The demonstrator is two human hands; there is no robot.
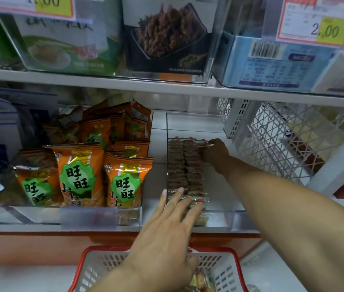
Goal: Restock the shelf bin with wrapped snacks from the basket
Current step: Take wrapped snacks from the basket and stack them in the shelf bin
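Here, wrapped snacks under left hand, beside right hand

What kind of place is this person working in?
Most likely a small shop or supermarket aisle: price tags hang on the shelf edges, clear bins hold orange snack packs, and a red shopping basket sits below.

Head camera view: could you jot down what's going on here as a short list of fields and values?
place: shop shelf
bin: clear shelf bin, rows of wrapped snacks inside
left hand: fingers straight, resting on the front snacks
right hand: reaching to the back of the rows, fingers curled at a wrapper
basket: red-rimmed, below the shelf, some snacks left
neighbour: orange snack bags to the left
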